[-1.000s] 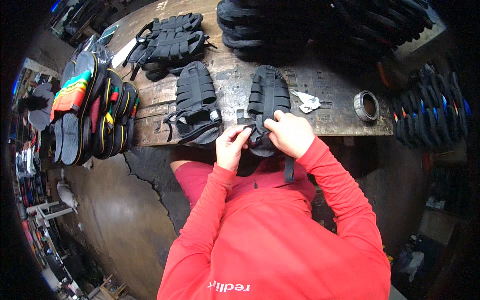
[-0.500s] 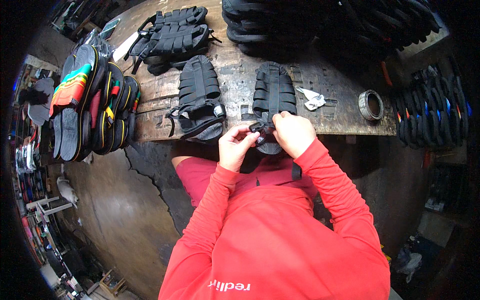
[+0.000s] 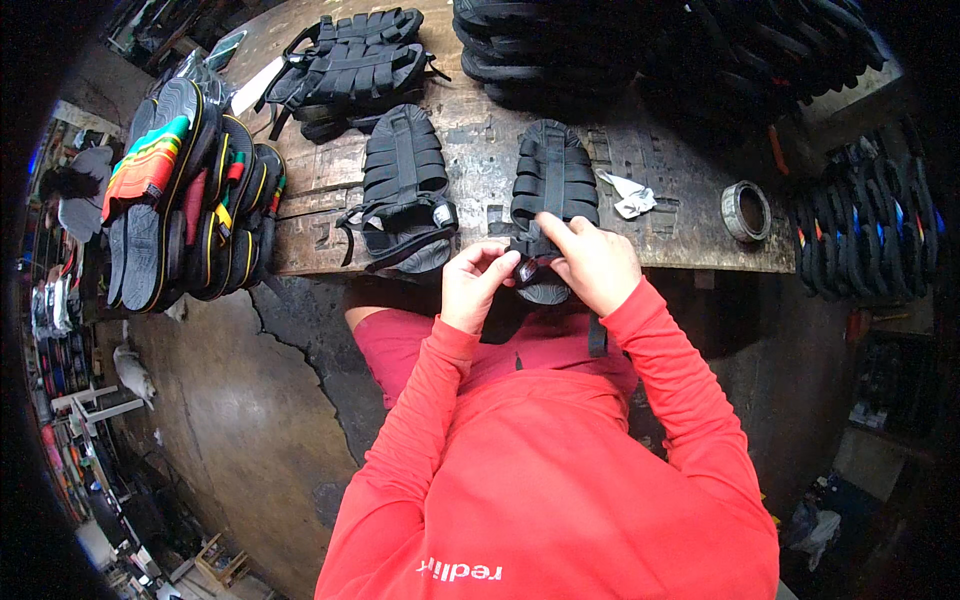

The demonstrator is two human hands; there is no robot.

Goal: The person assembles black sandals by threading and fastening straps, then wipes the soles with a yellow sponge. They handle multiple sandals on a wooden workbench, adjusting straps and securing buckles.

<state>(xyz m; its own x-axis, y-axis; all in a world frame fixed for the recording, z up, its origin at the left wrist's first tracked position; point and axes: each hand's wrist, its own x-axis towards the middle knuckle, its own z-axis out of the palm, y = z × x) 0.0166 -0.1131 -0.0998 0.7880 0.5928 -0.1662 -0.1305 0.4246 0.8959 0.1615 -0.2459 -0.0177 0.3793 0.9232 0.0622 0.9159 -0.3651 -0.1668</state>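
A black strapped sandal (image 3: 553,180) lies on the worn wooden workbench (image 3: 480,140), its heel end hanging over the near edge. My right hand (image 3: 592,262) grips the sandal's heel strap from the right. My left hand (image 3: 473,282) pinches the same strap end from the left, fingertips meeting the right hand's. A black strap tail (image 3: 597,335) hangs down below my right wrist. A second matching black sandal (image 3: 405,190) lies just left, straps loose.
More black sandals (image 3: 350,55) are piled at the bench's back left, dark soles (image 3: 560,40) stacked at the back. Coloured flip-flops (image 3: 185,195) stand on edge at the left end. A crumpled white scrap (image 3: 630,195), a tape roll (image 3: 746,210) and racked sandals (image 3: 860,225) lie right.
Both hands have stayed on the sandal's heel strap, with the fingers shifting slightly. The sandal has hardly moved on the bench.
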